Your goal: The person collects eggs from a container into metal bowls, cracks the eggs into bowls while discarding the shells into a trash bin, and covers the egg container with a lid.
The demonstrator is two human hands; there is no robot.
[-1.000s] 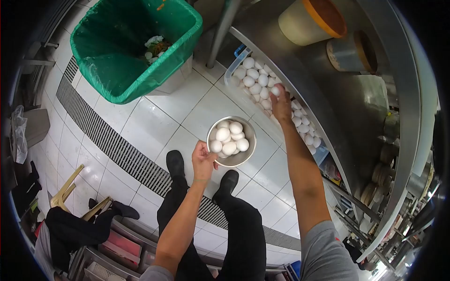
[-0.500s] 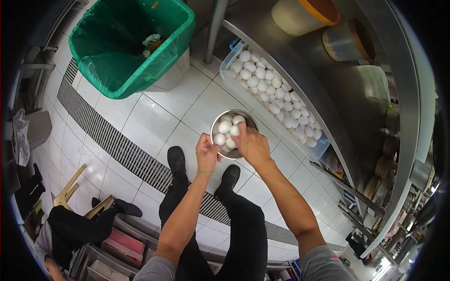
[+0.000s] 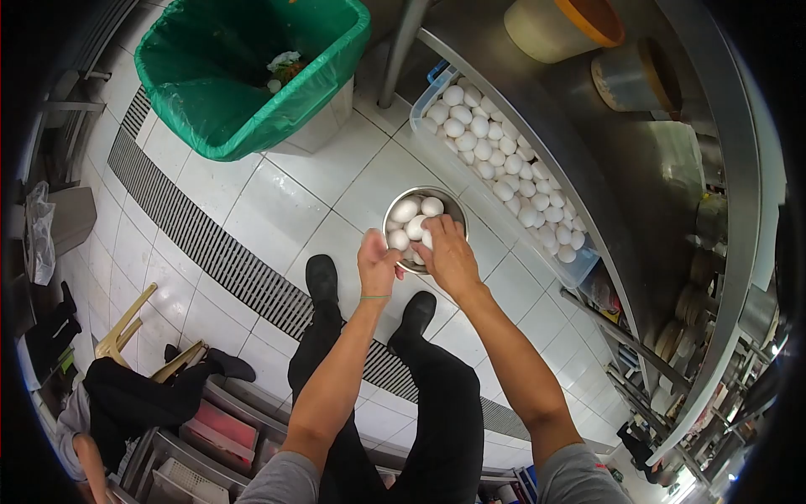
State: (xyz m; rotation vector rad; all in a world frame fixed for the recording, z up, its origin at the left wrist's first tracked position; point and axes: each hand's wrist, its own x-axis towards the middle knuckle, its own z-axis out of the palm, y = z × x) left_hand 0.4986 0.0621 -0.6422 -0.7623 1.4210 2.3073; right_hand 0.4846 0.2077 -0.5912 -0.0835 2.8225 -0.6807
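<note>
A round metal bowl (image 3: 456, 208) holds several white eggs (image 3: 405, 210) in front of me, above the tiled floor. My left hand (image 3: 378, 262), slightly blurred, is closed at the bowl's near left rim, thumb toward the eggs. Inside the bowl, the fingers of my right hand (image 3: 452, 259) curl around a white egg (image 3: 427, 239), which they partly hide. Just beyond, to the right, stands a clear plastic bin (image 3: 574, 270) full of loose white eggs (image 3: 509, 164).
A bin with a green liner (image 3: 227, 134) stands at upper left. A metal shelf (image 3: 579, 160) with tubs (image 3: 550, 34) overhangs the egg bin. A floor drain grate (image 3: 218, 252) runs under my feet. Another person's legs (image 3: 143, 391) show at lower left.
The view has shifted a little, so the surroundings sit slightly right. My right hand has moved slightly within the bowl, its fingers now curled more over the eggs. My left hand stays at the rim.
</note>
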